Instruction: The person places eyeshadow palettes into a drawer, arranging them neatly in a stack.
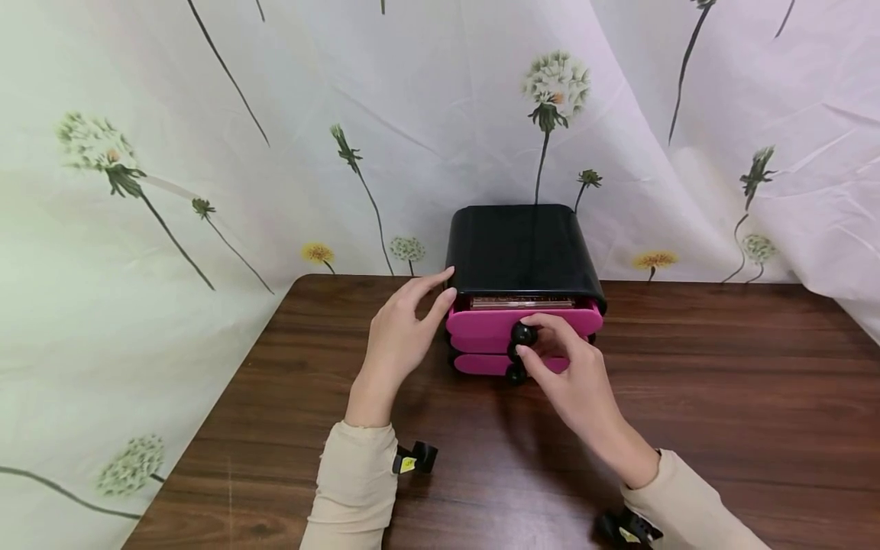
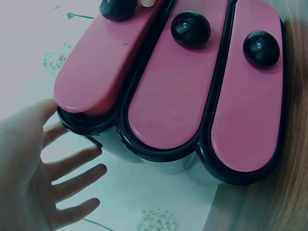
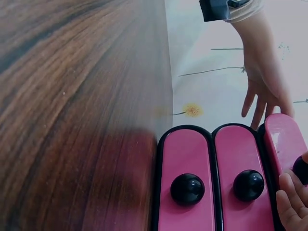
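Note:
A small black cabinet [image 1: 519, 248] with three pink-fronted drawers stands on the table. Its top drawer [image 1: 474, 322] is pulled out slightly, and a flat, clear-edged item [image 1: 522, 303] shows inside. Thumb and fingers of my right hand [image 1: 580, 374] pinch the round black knob [image 1: 524, 334] of that drawer. At the cabinet's left side is my left hand [image 1: 401, 328], its fingertips right at the upper front corner. In the left wrist view the fingers [image 2: 72, 186] of this hand are spread beside the top drawer's rounded end. The middle drawer [image 2: 166, 110] and bottom drawer [image 2: 245, 130] are closed.
The brown wooden table [image 1: 722, 412] extends around the cabinet. Behind it hangs a pale cloth [image 1: 440, 99] printed with dandelions. Each wrist wears a small black camera, one [image 1: 415, 458] at the left cuff and one [image 1: 629, 528] at the right.

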A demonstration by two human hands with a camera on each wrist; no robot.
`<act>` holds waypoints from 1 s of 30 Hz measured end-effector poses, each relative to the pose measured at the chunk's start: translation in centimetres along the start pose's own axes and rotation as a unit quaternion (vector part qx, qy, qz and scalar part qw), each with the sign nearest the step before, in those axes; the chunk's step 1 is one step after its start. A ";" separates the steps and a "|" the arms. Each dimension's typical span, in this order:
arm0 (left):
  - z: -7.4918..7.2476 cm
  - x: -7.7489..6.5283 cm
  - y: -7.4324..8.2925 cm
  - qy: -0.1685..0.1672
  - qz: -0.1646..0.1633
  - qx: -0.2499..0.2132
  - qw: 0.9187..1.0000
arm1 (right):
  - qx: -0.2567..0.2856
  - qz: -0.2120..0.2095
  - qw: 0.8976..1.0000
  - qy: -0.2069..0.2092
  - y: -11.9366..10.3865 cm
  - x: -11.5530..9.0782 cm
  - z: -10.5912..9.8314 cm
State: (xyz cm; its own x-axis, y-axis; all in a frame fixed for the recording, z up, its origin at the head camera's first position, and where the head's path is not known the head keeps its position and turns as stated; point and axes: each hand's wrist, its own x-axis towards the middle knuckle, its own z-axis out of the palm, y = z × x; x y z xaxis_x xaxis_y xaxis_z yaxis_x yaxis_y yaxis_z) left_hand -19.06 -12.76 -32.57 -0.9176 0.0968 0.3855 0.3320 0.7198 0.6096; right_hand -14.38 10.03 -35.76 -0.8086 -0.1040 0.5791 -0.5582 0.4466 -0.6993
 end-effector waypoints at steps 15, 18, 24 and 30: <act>-0.1 0.0 0.0 -0.001 0.003 -0.001 1.000 | 0.011 -0.001 1.000 0.020 -1.6 1.1 0.1; -0.1 0.0 0.0 -0.003 0.004 -0.004 1.000 | 0.007 -0.006 1.000 0.022 -2.4 1.2 0.0; -0.1 0.0 0.0 -0.008 0.004 -0.002 1.000 | 0.003 -0.012 1.000 0.021 -0.3 1.4 0.5; -0.1 0.0 0.0 -0.008 0.001 -0.001 1.000 | 0.013 -0.024 0.999 0.020 0.6 1.4 0.8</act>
State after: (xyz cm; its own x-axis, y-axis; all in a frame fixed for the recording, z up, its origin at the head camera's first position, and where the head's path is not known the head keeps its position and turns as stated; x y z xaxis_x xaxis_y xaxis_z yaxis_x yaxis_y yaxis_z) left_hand -19.03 -12.85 -32.55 -0.9199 0.1093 0.3767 0.3352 0.7177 0.6103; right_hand -15.97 9.46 -35.71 -0.7724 -0.0886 0.6290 -0.6018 0.4188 -0.6800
